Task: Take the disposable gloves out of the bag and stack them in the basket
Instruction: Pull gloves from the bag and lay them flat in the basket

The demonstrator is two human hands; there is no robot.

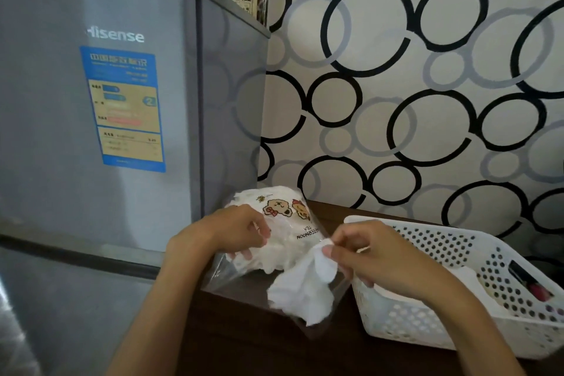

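A clear plastic bag (pixel 283 223) printed with cartoon bears lies on the dark table, stuffed with crumpled white disposable gloves. My left hand (pixel 235 230) grips the bag on its left side, near the open mouth. My right hand (pixel 375 253) pinches a thin white glove (pixel 305 290) that hangs down just outside the bag's mouth. To the right stands a white perforated basket (pixel 457 241) with pale gloves lying inside, partly hidden behind my right forearm.
A grey fridge (pixel 100 101) stands close on the left, touching the table's edge. A wall with black and grey circles rises behind. A dark item with a red tip (pixel 531 282) lies in the basket's right end. Dark wooden table surface (pixel 244 339) shows in front.
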